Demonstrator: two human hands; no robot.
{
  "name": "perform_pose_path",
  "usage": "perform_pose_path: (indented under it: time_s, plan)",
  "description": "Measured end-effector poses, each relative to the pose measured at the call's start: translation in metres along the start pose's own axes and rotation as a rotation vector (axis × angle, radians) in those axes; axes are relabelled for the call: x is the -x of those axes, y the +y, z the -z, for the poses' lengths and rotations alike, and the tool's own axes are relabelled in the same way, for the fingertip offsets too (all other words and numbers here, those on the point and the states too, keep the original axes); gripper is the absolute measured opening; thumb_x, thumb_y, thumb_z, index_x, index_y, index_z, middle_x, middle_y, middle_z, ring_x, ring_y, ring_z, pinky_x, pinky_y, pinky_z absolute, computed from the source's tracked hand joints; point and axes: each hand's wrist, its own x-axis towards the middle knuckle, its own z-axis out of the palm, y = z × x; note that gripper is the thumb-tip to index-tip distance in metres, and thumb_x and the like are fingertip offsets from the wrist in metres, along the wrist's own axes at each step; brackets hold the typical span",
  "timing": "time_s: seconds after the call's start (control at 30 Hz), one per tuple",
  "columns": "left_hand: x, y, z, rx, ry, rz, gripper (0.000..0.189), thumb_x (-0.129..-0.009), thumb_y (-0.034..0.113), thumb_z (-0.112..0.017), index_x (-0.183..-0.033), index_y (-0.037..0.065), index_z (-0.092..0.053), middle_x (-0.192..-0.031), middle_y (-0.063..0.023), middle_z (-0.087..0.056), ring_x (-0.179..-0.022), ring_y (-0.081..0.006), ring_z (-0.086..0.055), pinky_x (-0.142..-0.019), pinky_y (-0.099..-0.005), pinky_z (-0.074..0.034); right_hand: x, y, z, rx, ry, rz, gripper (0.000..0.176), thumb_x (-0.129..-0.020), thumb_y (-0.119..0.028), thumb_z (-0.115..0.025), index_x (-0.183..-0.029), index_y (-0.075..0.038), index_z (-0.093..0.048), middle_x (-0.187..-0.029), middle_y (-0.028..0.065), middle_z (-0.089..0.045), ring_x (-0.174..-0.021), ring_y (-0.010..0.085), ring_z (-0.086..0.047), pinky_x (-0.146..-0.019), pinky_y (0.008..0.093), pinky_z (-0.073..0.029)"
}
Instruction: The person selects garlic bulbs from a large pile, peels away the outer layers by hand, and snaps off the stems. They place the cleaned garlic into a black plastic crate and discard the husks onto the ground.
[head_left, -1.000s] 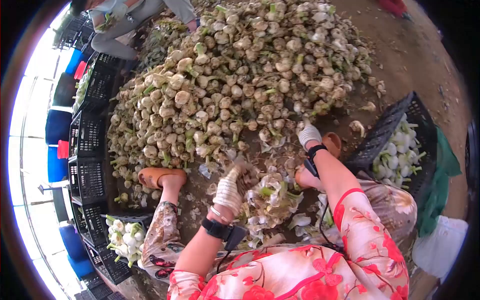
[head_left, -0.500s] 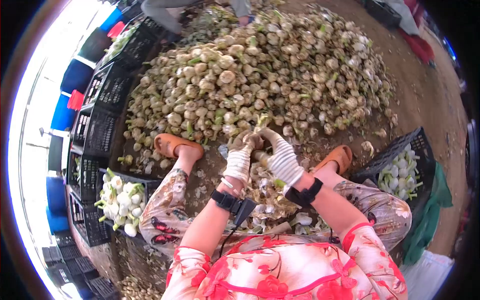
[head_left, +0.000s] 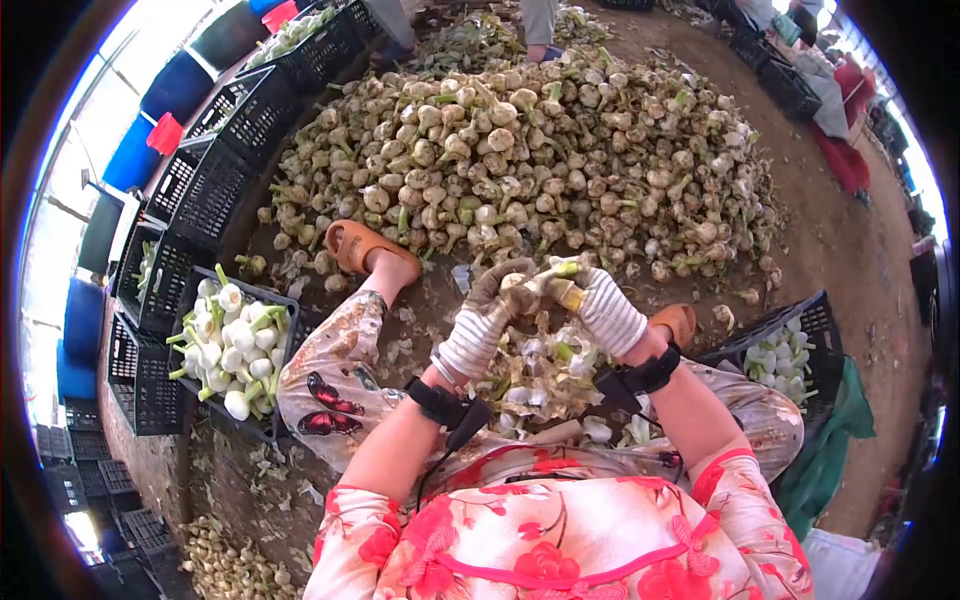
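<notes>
Both my hands wear striped work gloves and meet in front of me above the ground. My left hand point(head_left: 485, 318) is closed round a garlic bulb point(head_left: 522, 296). My right hand point(head_left: 600, 305) is closed round the green-tipped stem point(head_left: 568, 270) beside it; its fingertips touch the bulb. Below the hands lie loose peeled skins point(head_left: 535, 375) between my legs. Beyond them rises a big pile of unpeeled garlic point(head_left: 520, 160).
At the left stands a crate point(head_left: 288, 350) of white, peeled garlic point(head_left: 240, 345), beside a row of black crates point(head_left: 205, 200). Another crate point(head_left: 825, 345) with garlic is at the right, near green cloth point(head_left: 830, 450). A person's legs point(head_left: 538, 25) show behind the pile.
The view has tilted up and shifted. My hands have moved slightly apart and turned, and the bulb and green-tipped stem now show between them.
</notes>
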Motion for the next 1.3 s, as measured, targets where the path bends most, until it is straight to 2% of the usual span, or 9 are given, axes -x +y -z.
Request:
perform_pose_path:
  time_s: [0.13, 0.4, 0.53, 0.67, 0.77, 1.0, 1.13, 1.2, 1.3]
  plan:
    - [0.001, 0.003, -0.005, -0.037, 0.026, -0.055, 0.05, -0.082, 0.026, -0.062, -0.123, 0.007, -0.042, -0.108, -0.0039, -0.054, -0.09, -0.0119, -0.055, -0.075, -0.0265, -0.048, 0.011, -0.004, -0.006, -0.257, -0.018, -0.02, 0.016, -0.084, -0.016, -0.058, -0.092, -0.002, -0.059, -0.079, 0.0021, -0.06, -0.062, 0.0077, -0.055, -0.054, 0.0227, -0.046]
    - [0.004, -0.009, -0.021, -0.155, -0.021, -0.317, 0.051, -0.078, 0.009, -0.063, -0.123, 0.005, -0.038, -0.109, -0.0058, -0.05, -0.097, -0.0126, -0.052, -0.083, -0.0261, -0.046, 0.015, 0.007, -0.014, 0.12, 0.193, 0.235, 0.019, -0.08, -0.003, -0.06, -0.099, 0.001, -0.058, -0.085, 0.0019, -0.062, -0.075, 0.0072, -0.054, -0.067, 0.0221, -0.047]
    - [0.006, 0.015, -0.02, 0.239, 0.012, 0.097, 0.053, -0.078, 0.03, -0.063, -0.119, 0.004, -0.043, -0.098, -0.0072, -0.057, -0.089, -0.0166, -0.057, -0.074, -0.0272, -0.05, 0.012, 0.009, -0.005, 0.353, 0.182, 0.553, 0.024, -0.08, -0.005, -0.061, -0.102, 0.001, -0.056, -0.088, 0.0018, -0.062, -0.077, 0.0073, -0.056, -0.067, 0.0218, -0.047]
    - [-0.003, 0.024, -0.022, 0.606, -0.21, 0.215, 0.062, -0.077, 0.047, -0.057, -0.119, 0.003, -0.044, -0.108, -0.0104, -0.056, -0.091, -0.0211, -0.057, -0.079, -0.0336, -0.047, 0.018, -0.001, -0.006, -0.345, -0.014, 0.121, 0.03, -0.081, -0.016, -0.062, -0.108, -0.004, -0.054, -0.093, 0.0011, -0.061, -0.076, 0.007, -0.057, -0.065, 0.0215, -0.047]
    - [-0.009, 0.03, -0.013, 0.423, -0.135, 0.221, 0.067, -0.077, 0.052, -0.055, -0.12, 0.003, -0.043, -0.107, -0.0108, -0.056, -0.093, -0.0207, -0.056, -0.078, -0.0324, -0.048, 0.022, -0.004, -0.015, -0.326, 0.124, 0.169, 0.027, -0.082, -0.013, -0.06, -0.107, -0.005, -0.055, -0.09, 0.0005, -0.06, -0.076, 0.006, -0.055, -0.064, 0.019, -0.045]
    - [-0.006, 0.012, -0.01, -0.036, 0.121, -0.203, 0.059, -0.071, 0.014, -0.071, -0.122, 0.006, -0.04, -0.099, -0.0059, -0.056, -0.078, -0.0138, -0.057, -0.064, -0.0262, -0.05, 0.018, 0.005, -0.039, 0.272, 0.249, 0.477, 0.016, -0.08, 0.006, -0.051, -0.093, -0.002, -0.055, -0.084, 0.0043, -0.06, -0.074, 0.0096, -0.054, -0.068, 0.0212, -0.046]
    - [-0.003, 0.017, -0.008, 0.006, 0.11, -0.173, 0.055, -0.07, 0.016, -0.072, -0.118, 0.005, -0.046, -0.087, -0.0039, -0.059, -0.068, -0.0144, -0.058, -0.061, -0.0269, -0.05, 0.003, -0.005, -0.008, -0.415, 0.229, 0.267, 0.021, -0.081, 0.006, -0.049, -0.094, -0.007, -0.058, -0.089, 0.0072, -0.062, -0.075, 0.0127, -0.057, -0.068, 0.0257, -0.05]
    - [-0.003, 0.017, -0.001, 0.098, 0.018, -0.135, 0.051, -0.074, 0.005, -0.067, -0.12, 0.005, -0.045, -0.1, -0.0064, -0.058, -0.078, -0.0149, -0.06, -0.065, -0.0274, -0.051, -0.023, 0.025, 0.041, -0.015, 0.545, 0.133, 0.021, -0.082, -0.001, -0.05, -0.102, -0.004, -0.056, -0.089, 0.0064, -0.063, -0.072, 0.0163, -0.059, -0.066, 0.0259, -0.048]
    - [-0.006, 0.021, -0.003, 0.123, 0.016, -0.039, 0.052, -0.073, 0.006, -0.068, -0.12, 0.003, -0.045, -0.091, -0.0069, -0.06, -0.074, -0.016, -0.061, -0.064, -0.0281, -0.052, -0.016, 0.027, 0.047, 0.608, 0.35, 0.224, 0.035, -0.081, -0.014, -0.056, -0.113, -0.003, -0.051, -0.086, 0.0066, -0.063, -0.07, 0.0164, -0.057, -0.065, 0.0254, -0.046]
